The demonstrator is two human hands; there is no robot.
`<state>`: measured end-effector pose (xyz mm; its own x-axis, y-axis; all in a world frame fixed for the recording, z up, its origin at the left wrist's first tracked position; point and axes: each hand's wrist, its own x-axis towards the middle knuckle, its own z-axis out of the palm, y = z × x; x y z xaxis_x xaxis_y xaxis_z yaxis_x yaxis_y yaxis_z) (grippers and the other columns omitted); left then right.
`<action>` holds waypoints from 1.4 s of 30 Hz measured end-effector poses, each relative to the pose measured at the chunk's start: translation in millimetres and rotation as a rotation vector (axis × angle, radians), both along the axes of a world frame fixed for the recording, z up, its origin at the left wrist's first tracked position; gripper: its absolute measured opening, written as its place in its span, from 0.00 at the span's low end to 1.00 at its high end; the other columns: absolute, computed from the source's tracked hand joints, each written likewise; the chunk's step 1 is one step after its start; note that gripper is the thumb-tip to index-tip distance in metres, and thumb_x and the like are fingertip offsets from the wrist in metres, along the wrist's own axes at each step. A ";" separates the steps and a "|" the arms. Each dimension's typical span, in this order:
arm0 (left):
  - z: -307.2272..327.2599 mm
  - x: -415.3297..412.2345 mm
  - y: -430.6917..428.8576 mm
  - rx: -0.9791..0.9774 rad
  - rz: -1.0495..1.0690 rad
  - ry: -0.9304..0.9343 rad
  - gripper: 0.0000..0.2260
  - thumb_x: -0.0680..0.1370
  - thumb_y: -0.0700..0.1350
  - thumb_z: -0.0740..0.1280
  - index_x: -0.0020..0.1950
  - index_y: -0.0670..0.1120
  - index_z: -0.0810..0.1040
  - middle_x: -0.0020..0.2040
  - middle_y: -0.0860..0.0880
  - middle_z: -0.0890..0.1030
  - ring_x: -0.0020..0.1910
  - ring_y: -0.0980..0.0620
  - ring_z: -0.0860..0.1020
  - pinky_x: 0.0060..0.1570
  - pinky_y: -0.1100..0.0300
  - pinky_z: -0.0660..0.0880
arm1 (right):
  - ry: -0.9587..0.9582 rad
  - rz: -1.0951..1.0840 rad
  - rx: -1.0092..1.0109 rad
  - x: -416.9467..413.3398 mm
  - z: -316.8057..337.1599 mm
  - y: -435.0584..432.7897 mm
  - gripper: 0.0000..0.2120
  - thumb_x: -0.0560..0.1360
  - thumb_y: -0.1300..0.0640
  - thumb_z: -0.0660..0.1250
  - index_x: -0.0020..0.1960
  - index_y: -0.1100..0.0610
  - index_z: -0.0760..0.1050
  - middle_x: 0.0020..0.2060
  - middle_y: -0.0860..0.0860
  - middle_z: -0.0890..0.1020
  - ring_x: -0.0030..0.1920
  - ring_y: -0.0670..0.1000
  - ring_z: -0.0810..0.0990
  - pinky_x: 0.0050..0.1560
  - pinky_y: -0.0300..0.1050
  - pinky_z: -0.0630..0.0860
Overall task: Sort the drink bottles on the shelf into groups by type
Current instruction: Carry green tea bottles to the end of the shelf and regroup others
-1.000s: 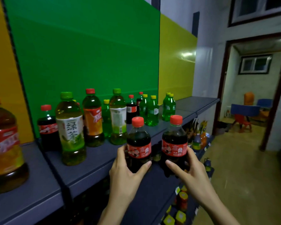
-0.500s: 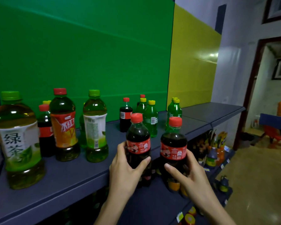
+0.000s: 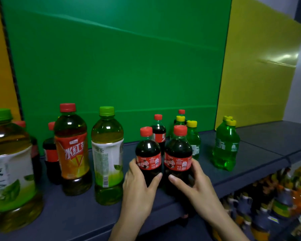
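Note:
My left hand (image 3: pixel 139 186) grips a small cola bottle (image 3: pixel 148 153) with a red cap. My right hand (image 3: pixel 195 185) grips a second cola bottle (image 3: pixel 178 152) right beside it. Both bottles are upright over the dark grey shelf (image 3: pixel 250 164), near its front edge. Behind them stands a third cola bottle (image 3: pixel 158 131) and small green soda bottles (image 3: pixel 193 140) with yellow caps. More green soda bottles (image 3: pixel 225 146) stand to the right. On the left are a green tea bottle (image 3: pixel 108 153), an iced red tea bottle (image 3: pixel 71 150) and a big green tea bottle (image 3: pixel 9 171).
Two more cola bottles (image 3: pixel 49 153) hide behind the tea bottles on the left. A green board (image 3: pixel 120 58) and a yellow board (image 3: pixel 257 75) back the shelf. A lower shelf at the right holds several other bottles (image 3: pixel 276 202).
Both hands have carried the two cola bottles up and in over the shelf, closer to the other bottles. My view has turned left and nearer to the shelf.

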<state>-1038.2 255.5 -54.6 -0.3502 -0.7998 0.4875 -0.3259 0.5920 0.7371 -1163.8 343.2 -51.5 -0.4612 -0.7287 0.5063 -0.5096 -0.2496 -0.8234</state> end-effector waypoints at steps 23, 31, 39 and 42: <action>-3.9 -33.9 2.5 -0.059 0.521 -0.116 0.35 0.81 0.49 0.55 0.73 0.41 0.31 0.77 0.47 0.40 0.76 0.52 0.44 0.68 0.68 0.43 | 0.180 0.317 0.113 -38.1 -7.8 -95.6 0.33 0.72 0.51 0.68 0.72 0.48 0.57 0.66 0.44 0.70 0.66 0.43 0.69 0.65 0.40 0.65; -12.0 -1.1 42.9 -0.147 0.498 -0.083 0.39 0.68 0.72 0.34 0.71 0.54 0.58 0.66 0.63 0.63 0.66 0.64 0.65 0.57 0.73 0.62 | 0.207 0.233 0.016 -30.2 -13.7 -54.4 0.33 0.70 0.59 0.69 0.72 0.55 0.59 0.64 0.48 0.67 0.64 0.46 0.67 0.67 0.47 0.65; -1.6 95.3 36.2 -0.375 0.727 0.032 0.05 0.77 0.53 0.59 0.49 0.55 0.73 0.44 0.58 0.75 0.44 0.58 0.75 0.39 0.61 0.71 | 0.220 0.365 -0.125 39.3 4.5 -48.1 0.23 0.72 0.55 0.68 0.57 0.35 0.62 0.54 0.34 0.70 0.56 0.33 0.71 0.52 0.24 0.69; 6.4 131.4 20.0 -0.374 0.854 0.078 0.12 0.75 0.46 0.65 0.58 0.45 0.71 0.51 0.50 0.72 0.52 0.51 0.71 0.48 0.64 0.65 | 0.214 0.372 -0.117 72.4 6.5 -56.1 0.24 0.72 0.53 0.67 0.62 0.38 0.61 0.59 0.36 0.69 0.60 0.34 0.69 0.58 0.29 0.68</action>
<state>-906.7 275.5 -48.2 0.3279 -0.5576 0.7626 -0.7176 0.3781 0.5849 -1091.4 287.0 -45.0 -0.0539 -0.7574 0.6508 -0.5234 -0.5336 -0.6643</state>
